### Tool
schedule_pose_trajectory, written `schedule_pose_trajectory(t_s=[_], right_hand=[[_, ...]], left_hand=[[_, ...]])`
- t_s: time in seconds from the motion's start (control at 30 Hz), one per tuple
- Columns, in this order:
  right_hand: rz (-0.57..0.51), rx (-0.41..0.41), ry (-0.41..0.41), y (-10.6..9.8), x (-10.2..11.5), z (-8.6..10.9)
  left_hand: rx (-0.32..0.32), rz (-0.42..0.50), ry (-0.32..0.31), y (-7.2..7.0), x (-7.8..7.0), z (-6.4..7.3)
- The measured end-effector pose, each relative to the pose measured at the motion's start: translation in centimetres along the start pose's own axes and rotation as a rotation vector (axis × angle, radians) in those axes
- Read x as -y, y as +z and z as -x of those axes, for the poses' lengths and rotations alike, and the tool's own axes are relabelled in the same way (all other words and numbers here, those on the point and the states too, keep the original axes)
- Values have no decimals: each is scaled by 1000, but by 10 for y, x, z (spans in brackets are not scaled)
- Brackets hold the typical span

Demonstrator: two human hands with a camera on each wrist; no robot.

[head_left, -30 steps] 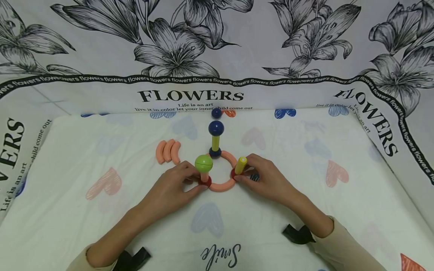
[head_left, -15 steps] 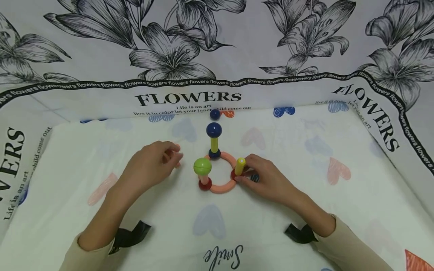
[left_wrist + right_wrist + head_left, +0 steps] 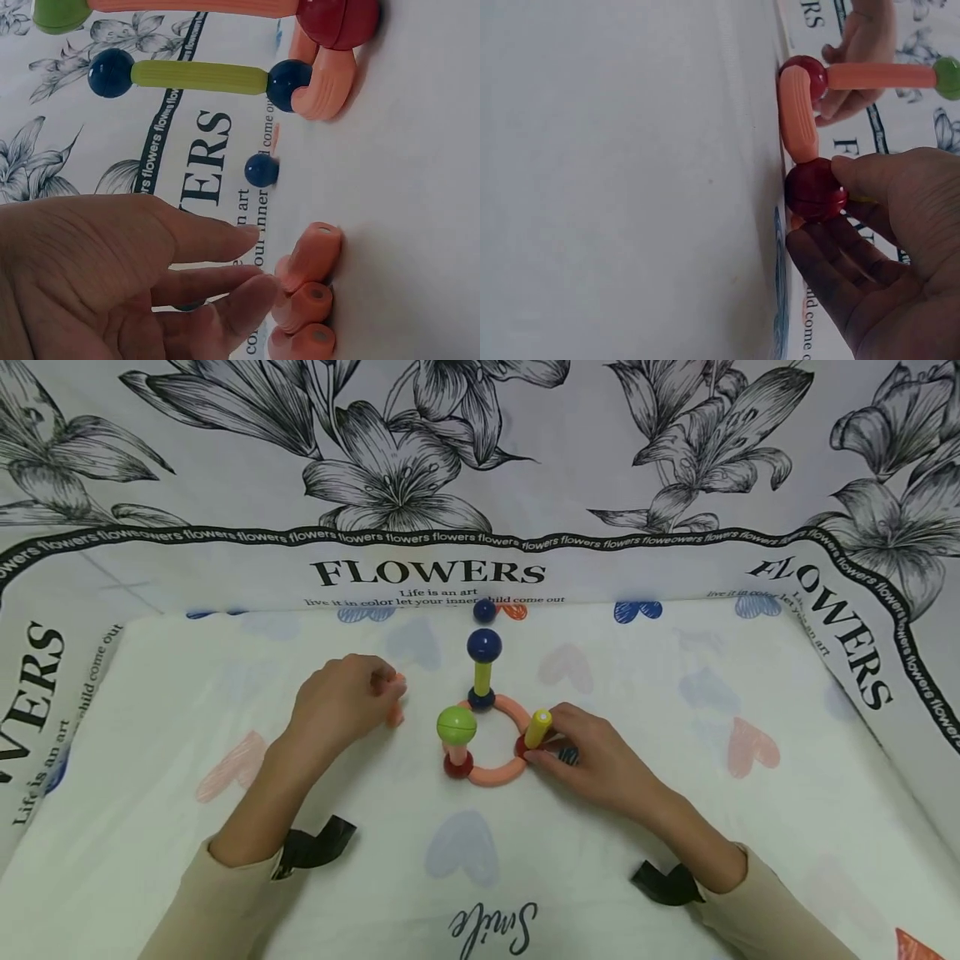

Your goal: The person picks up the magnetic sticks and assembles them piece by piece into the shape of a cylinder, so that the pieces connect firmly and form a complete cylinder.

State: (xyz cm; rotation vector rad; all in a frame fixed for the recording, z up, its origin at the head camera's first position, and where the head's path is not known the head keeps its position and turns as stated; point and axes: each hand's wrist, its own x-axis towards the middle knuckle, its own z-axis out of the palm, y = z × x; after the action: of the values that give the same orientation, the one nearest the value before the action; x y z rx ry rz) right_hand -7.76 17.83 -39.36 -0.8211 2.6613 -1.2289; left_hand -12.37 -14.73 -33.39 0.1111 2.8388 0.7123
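My left hand (image 3: 337, 702) is beside the loose, curved orange sticks (image 3: 315, 251), which it partly hides in the head view. In the left wrist view its thumb and fingers are apart, fingertips close to the sticks; contact is hard to tell. With thumb and fingers, my right hand (image 3: 600, 760) holds a red ball (image 3: 816, 191) that bears an upright yellow rod (image 3: 537, 728). This ball belongs to a ring of curved orange sticks (image 3: 498, 775). A green ball (image 3: 456, 725) tops a straight orange rod on another red ball (image 3: 458, 766).
On the ring's far side, a yellow-green rod (image 3: 482, 679) stands between a dark blue base ball (image 3: 481, 699) and a dark blue top ball (image 3: 484, 645). One loose blue ball (image 3: 484, 611) lies farther back. A heart-printed white cloth (image 3: 600, 893) covers the surface.
My left hand has let go of the red ball under the green-topped rod and moved left and away to the loose curved sticks. My right hand keeps its hold.
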Motion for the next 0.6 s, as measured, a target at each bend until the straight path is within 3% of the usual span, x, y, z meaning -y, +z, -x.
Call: schedule_pose_trajectory(t_s=[0.23, 0.6], right_hand=[[13, 2, -9, -1, -1, -1], [52, -3, -1, -3, -2, 2]], left_hand=[[-22, -19, 10, 6, 0, -3], [16, -3, 26, 20, -8, -4]])
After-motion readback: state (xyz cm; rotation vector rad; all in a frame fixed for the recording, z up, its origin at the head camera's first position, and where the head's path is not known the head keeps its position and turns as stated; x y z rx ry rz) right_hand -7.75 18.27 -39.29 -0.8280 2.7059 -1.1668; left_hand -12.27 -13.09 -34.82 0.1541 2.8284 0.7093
